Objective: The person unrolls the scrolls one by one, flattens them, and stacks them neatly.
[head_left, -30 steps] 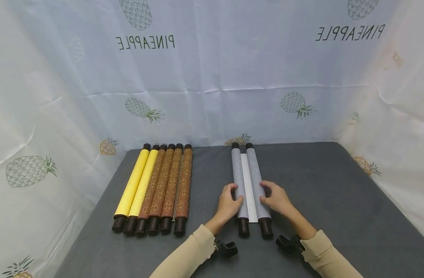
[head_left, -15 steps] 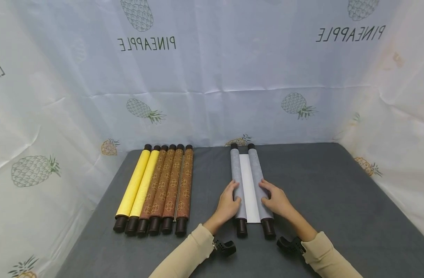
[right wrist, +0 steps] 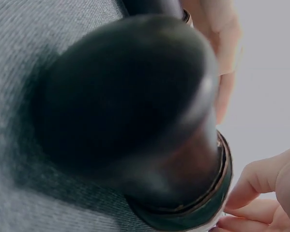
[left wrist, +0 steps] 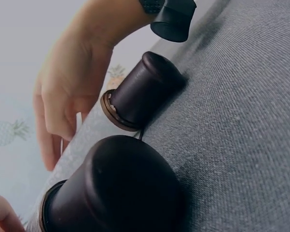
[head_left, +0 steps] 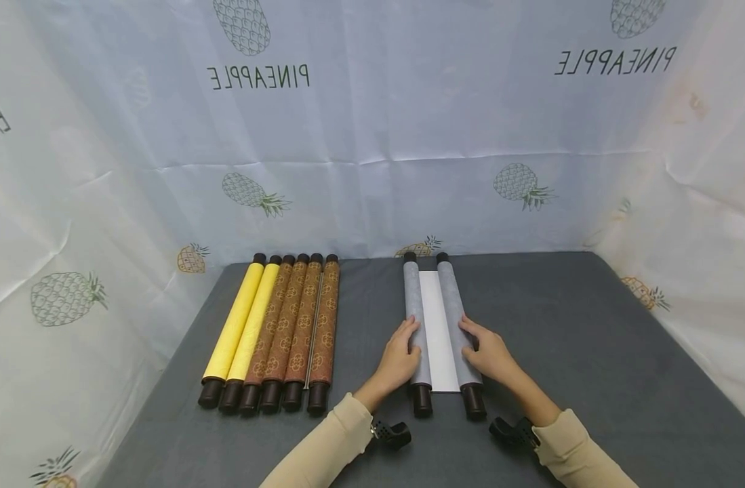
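Scroll (head_left: 438, 332) lies partly unrolled on the table (head_left: 592, 339) in head view; left hand (head_left: 399, 356) holds the left roll (head_left: 412, 291), right hand (head_left: 491, 352) the right roll (head_left: 450, 291), fingers curled (head_left: 472, 326). Left wrist view: both knobs (left wrist: 142, 92) visible. Right wrist view: right knob blurred, right hand beside it.

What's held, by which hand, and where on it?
Grey scroll: left hand grips the left roll, right hand the right roll, both near mid-length, off the dark end knobs.
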The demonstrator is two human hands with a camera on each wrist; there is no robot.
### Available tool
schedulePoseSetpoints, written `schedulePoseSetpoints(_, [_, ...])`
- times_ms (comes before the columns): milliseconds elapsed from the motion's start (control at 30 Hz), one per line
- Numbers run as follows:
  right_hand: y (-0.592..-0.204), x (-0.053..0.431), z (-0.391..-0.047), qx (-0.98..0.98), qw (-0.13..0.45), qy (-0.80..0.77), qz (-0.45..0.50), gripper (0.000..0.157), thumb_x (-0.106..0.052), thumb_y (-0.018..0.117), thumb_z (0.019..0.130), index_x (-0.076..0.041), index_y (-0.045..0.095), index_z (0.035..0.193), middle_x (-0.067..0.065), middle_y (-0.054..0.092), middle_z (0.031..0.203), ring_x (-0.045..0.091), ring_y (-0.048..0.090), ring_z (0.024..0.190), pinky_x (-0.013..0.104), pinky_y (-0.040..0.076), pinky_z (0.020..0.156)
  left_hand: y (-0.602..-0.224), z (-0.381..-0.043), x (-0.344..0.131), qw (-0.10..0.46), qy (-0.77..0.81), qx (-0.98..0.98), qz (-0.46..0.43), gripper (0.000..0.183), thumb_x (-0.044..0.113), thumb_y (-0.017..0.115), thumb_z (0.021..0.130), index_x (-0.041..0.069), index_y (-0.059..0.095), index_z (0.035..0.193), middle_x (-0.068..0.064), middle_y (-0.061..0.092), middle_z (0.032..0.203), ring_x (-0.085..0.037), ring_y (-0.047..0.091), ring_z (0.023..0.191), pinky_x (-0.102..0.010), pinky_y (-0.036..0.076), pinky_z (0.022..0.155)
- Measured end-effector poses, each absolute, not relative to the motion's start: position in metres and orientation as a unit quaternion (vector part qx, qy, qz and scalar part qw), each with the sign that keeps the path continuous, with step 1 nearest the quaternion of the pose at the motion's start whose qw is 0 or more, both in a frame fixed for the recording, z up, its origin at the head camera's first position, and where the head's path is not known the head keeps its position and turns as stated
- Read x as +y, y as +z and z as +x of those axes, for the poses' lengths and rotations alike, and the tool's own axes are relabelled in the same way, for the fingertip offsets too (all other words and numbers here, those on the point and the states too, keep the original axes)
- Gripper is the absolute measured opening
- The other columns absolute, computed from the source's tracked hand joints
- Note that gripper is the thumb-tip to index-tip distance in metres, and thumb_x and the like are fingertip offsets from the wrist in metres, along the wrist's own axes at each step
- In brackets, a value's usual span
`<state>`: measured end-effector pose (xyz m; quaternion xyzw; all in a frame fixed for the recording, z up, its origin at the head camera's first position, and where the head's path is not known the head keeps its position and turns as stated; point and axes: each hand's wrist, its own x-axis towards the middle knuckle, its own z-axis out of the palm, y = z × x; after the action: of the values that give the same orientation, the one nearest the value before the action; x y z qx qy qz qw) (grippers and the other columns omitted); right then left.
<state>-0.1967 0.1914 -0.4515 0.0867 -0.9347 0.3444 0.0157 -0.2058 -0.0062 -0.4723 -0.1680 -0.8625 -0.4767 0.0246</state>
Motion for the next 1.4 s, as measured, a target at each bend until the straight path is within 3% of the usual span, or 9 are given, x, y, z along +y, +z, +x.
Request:
schedulePoseSetpoints(267, [-0.454,0.191,-0.197,-0.937,0.016,0.343,0.07,0.053,-0.006,0.059,0.088,0.014,0.045,0.135,0.03,0.039,0.147,0.047,0.038,0.136,0.058,0.038,0.107,-0.472,-0.204,-0.007,0.028,-0.454,-0.877,-0.152,0.05,0.012,0.054,0.09,-0.008,0.048,0.135,-0.025,0.04,0.15,-0.041,0.04,0.139,-0.055,0.034,0.112])
schedulePoseSetpoints(567, [-0.454,0.191,-0.195,-0.948,-0.007,0.316,0.044,0.074,-0.018,0.072,0.084,0.017,0.038,0.139,0.036,0.035,0.146,0.051,0.038,0.135,0.059,0.038,0.107,-0.472,-0.201,-0.009,0.017,-0.42,-0.897,-0.135,0.067,0.023,0.065,0.088,-0.012,0.04,0.139,-0.028,0.033,0.153,-0.043,0.037,0.14,-0.055,0.035,0.112])
schedulePoseSetpoints(833, [-0.454,0.193,-0.192,-0.948,-0.014,0.316,0.04,0.075,-0.013,0.074,0.082,0.019,0.035,0.138,0.038,0.036,0.145,0.052,0.038,0.134,0.058,0.039,0.107,-0.472,-0.198,-0.01,0.019,-0.405,-0.906,-0.123,0.078,0.022,0.072,0.083,-0.015,0.035,0.141,-0.03,0.032,0.152,-0.045,0.036,0.139,-0.056,0.035,0.111])
schedulePoseSetpoints(1400, [-0.447,0.202,-0.19,-0.951,-0.006,0.307,0.035,0.066,-0.008,0.07,0.083,0.019,0.04,0.136,0.039,0.04,0.141,0.053,0.041,0.131,0.058,0.04,0.105,-0.474,-0.199,-0.018,0.035,-0.427,-0.894,-0.129,0.075,0.014,0.073,0.079,-0.013,0.038,0.139,-0.03,0.037,0.149,-0.045,0.039,0.138,-0.056,0.037,0.109])
